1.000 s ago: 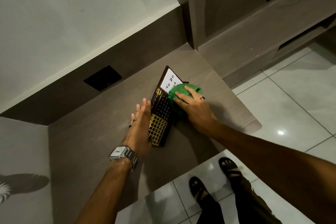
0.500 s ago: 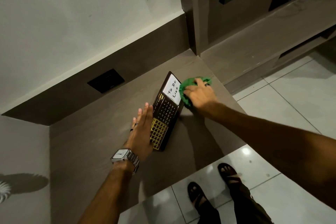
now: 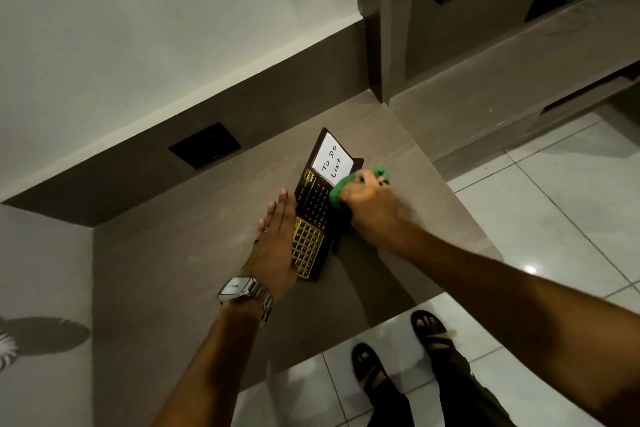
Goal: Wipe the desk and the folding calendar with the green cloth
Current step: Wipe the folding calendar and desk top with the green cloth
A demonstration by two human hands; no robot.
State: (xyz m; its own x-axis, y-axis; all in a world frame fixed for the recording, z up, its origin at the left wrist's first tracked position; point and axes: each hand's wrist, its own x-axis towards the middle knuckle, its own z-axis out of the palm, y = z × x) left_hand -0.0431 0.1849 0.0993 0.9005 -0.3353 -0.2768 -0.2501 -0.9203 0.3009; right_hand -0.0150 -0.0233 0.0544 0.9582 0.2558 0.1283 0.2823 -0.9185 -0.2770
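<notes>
Folding calendar (image 3: pixel 313 210): lies on the tabletop (image 3: pixel 180 267), near its far right corner; white "To Do List" panel at the far end
Left hand (image 3: pixel 277 239): spread flat, fingers together, braced against the calendar's left edge
Right hand (image 3: pixel 367 199): closed around the green cloth (image 3: pixel 341 189), bunched at the calendar's right edge
Technique: keep the brace firm (the calendar looks light); wipe with short strokes toward the braced side

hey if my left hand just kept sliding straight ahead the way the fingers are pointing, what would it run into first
Probably nothing on the desk: the left hand points along the folding calendar's left edge toward the dark back panel. That panel looks like the first stop, though depth is hard to judge.
</notes>
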